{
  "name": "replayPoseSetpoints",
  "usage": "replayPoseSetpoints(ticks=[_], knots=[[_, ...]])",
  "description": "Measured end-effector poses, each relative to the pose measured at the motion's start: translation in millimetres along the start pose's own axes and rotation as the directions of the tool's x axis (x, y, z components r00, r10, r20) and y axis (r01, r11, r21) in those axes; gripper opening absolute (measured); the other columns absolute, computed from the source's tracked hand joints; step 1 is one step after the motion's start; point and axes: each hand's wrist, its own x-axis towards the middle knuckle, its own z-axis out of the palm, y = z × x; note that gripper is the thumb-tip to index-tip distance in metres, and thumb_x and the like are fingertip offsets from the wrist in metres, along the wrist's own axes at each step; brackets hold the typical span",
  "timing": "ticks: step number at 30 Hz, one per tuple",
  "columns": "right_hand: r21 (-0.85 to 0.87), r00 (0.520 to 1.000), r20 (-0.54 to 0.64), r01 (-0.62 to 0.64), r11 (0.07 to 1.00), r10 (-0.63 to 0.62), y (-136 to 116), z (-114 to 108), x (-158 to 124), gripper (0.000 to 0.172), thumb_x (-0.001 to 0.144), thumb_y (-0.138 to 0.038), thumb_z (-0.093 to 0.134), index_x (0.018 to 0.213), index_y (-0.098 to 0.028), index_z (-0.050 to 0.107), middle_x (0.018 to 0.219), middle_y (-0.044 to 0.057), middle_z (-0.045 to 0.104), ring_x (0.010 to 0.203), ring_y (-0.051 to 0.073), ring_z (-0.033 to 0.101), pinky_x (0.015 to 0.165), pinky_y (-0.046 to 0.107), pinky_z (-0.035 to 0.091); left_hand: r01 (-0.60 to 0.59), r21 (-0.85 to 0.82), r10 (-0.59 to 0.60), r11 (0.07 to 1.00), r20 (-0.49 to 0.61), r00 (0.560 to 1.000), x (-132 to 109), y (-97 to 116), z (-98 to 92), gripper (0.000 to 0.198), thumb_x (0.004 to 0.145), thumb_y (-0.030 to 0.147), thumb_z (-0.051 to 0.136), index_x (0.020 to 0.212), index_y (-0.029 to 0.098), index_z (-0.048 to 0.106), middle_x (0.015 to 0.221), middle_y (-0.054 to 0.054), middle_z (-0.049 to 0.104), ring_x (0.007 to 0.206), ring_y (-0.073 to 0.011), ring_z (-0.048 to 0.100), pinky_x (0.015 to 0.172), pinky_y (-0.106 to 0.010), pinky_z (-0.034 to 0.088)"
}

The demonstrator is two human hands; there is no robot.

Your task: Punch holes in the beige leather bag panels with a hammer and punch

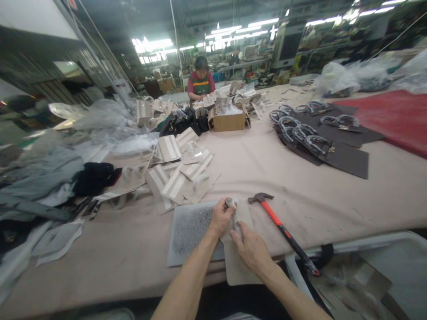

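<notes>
My left hand [221, 217] is closed around a short metal punch [230, 202], held upright on a beige cut panel [237, 264]. The panel lies partly over a grey pitted cutting slab [189, 231] at the table's near edge. My right hand [250, 246] presses down on the same panel just right of the punch, fingers together on the material. A hammer [279, 226] with a red and black handle lies on the table to the right of both hands, head pointing away from me.
A heap of beige striped panels [180, 173] lies beyond the slab. Dark brown panels with wrapped handles [320, 138] sit at the right, next to a red mat [393, 115]. A cardboard box [229, 120] and a seated person [201, 82] are across the table. A grey bin [383, 271] stands at lower right.
</notes>
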Motion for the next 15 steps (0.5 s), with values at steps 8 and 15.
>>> replayPoseSetpoints(ticks=[8, 15], knots=[[-0.322, 0.939, -0.342, -0.103, 0.941, -0.014, 67, -30, 23, 0.036, 0.097, -0.034, 0.048, 0.12, -0.01, 0.06, 0.114, 0.018, 0.061, 0.105, 0.03, 0.058, 0.089, 0.039, 0.045, 0.037, 0.009, -0.037, 0.999, -0.036, 0.999, -3, -5, 0.8, 0.029, 0.077, 0.04, 0.07, 0.092, 0.016, 0.064, 0.089, -0.007, 0.073, 0.08, -0.0176, 0.066, 0.072, -0.026, 0.051], [-0.447, 0.97, -0.22, -0.199, 0.872, 0.108, 103, -49, 35, 0.029, 0.096, -0.029, 0.049, 0.118, -0.012, 0.058, 0.103, 0.015, 0.059, 0.095, 0.029, 0.06, 0.075, 0.034, 0.041, 0.052, 0.033, -0.051, 0.998, -0.017, 0.999, -1, -4, 0.9, 0.029, 0.078, 0.039, 0.07, 0.094, 0.015, 0.064, 0.09, -0.007, 0.073, 0.081, -0.0182, 0.066, 0.074, -0.026, 0.05]])
